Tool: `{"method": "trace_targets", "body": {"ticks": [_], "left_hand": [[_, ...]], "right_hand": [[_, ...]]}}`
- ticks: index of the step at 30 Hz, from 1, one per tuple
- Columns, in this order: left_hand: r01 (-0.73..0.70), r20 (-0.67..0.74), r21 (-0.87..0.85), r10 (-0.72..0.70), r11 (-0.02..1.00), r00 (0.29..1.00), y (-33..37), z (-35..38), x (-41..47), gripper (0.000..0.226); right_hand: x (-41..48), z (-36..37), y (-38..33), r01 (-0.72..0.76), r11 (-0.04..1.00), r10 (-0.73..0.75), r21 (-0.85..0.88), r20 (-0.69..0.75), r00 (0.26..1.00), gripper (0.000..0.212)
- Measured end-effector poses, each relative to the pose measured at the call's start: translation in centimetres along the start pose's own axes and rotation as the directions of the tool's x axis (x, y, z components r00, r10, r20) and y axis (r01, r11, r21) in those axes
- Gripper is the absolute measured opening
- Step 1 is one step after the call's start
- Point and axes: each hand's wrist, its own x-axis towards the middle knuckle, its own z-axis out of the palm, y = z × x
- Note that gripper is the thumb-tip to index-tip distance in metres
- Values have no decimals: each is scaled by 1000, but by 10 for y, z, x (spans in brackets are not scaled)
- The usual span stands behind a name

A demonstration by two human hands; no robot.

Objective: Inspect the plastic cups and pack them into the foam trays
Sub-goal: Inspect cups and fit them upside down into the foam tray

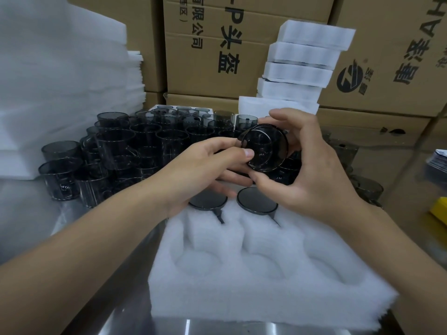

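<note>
Now both the left hand (205,160) and right hand (312,165) grip one smoked cup (264,147) above the foam tray (266,281), near-row pockets vacant.

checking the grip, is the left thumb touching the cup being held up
Touching: the head view shows the left hand thumb tip pressed on the rim of the held cup.

brown cardboard boxes (217,56) stacked along the back, printed with large black chinese characters and a round black logo (350,77). yellow object (440,210) at the right edge, partly cut off. blurred stack of printed cards or packets (437,160) just above it. shiny metal table surface (29,213) at lower left.
</note>
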Motion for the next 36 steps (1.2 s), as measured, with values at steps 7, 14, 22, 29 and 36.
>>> {"method": "trace_targets", "body": {"ticks": [7, 14, 22, 29, 36], "left_hand": [[18, -40, -58, -20, 998, 999, -2, -1, 2, 33], [-1, -18, -38, 0, 999, 1000, -2, -2, 1, 35], [-18, 14, -35, 19, 999, 1000, -1, 0, -1, 51], [-26, 12, -53, 26, 998, 1000, -1, 0, -2, 38], [-16, 27, -70, 18, 997, 999, 1, 1, -2, 19]], "right_hand": [[-2, 0, 3, 19, 999, -18, -50, 7, 1000, 69], [-1, 0, 4, 8, 998, -8, -68, -4, 1000, 67], [0, 0, 2, 14, 996, -15, -91, -5, 1000, 67], [0, -1, 1, 25, 994, -24, -109, 6, 1000, 67], [0, -2, 1, 27, 995, -25, -98, 24, 999, 66]]}}
